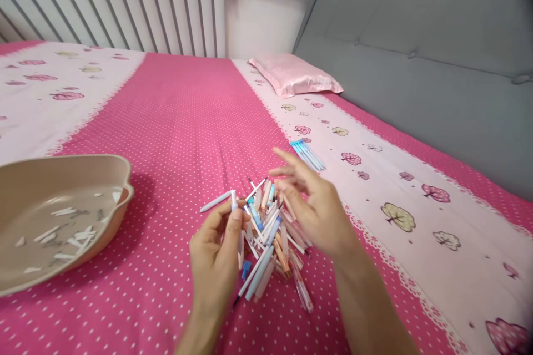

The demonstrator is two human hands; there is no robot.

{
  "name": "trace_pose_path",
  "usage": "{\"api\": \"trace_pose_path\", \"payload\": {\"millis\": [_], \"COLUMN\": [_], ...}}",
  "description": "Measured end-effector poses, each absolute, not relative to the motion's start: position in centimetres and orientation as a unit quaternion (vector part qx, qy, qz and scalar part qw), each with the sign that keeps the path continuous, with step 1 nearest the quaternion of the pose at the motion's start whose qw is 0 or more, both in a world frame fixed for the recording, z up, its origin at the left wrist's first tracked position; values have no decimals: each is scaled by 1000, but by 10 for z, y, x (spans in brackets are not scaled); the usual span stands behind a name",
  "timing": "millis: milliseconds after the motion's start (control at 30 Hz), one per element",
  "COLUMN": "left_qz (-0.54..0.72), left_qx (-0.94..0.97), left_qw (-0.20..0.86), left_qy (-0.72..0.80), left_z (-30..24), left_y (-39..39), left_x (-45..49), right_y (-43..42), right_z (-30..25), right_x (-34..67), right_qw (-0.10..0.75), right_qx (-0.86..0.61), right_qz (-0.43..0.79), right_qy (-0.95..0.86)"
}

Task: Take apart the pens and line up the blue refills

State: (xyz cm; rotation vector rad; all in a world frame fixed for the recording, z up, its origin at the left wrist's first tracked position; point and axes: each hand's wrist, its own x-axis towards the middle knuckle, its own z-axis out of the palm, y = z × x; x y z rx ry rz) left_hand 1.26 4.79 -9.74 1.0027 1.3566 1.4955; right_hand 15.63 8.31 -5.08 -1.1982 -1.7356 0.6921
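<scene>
A loose heap of pens (pixel 270 233), pastel blue, pink and orange, lies on the pink dotted bedsheet (pixel 183 122). My left hand (pixel 216 258) is closed at the heap's left side, pinching a small white pen (pixel 234 199) upright between thumb and fingers. My right hand (pixel 312 205) hovers over the heap's right part with fingers spread and apart, holding nothing I can see. A tidy bundle of blue pens (pixel 307 154) lies apart, just beyond my right hand on the pale patterned strip.
A beige plastic basin (pixel 120 177) with small white scraps inside sits at the left on the bed. A pink pillow (pixel 295 75) lies at the head, by a grey padded headboard (pixel 416 55). A radiator (pixel 125 5) stands behind.
</scene>
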Motion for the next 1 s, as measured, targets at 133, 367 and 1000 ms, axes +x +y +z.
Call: {"api": "trace_pose_path", "payload": {"millis": [133,367,1000], "left_qz": [637,658,611], "left_qx": [343,307,246], "left_qw": [470,463,570], "left_qy": [506,509,491], "left_z": [-97,-96,-97], "left_y": [48,50,54], "left_x": [12,13,18], "right_y": [103,123,121], "right_z": [-69,-105,-129], "right_x": [182,177,147], "right_qw": [395,247,227], "right_qx": [-611,-645,-655], "right_qz": [220,199,184], "right_qy": [-650,-695,-697]}}
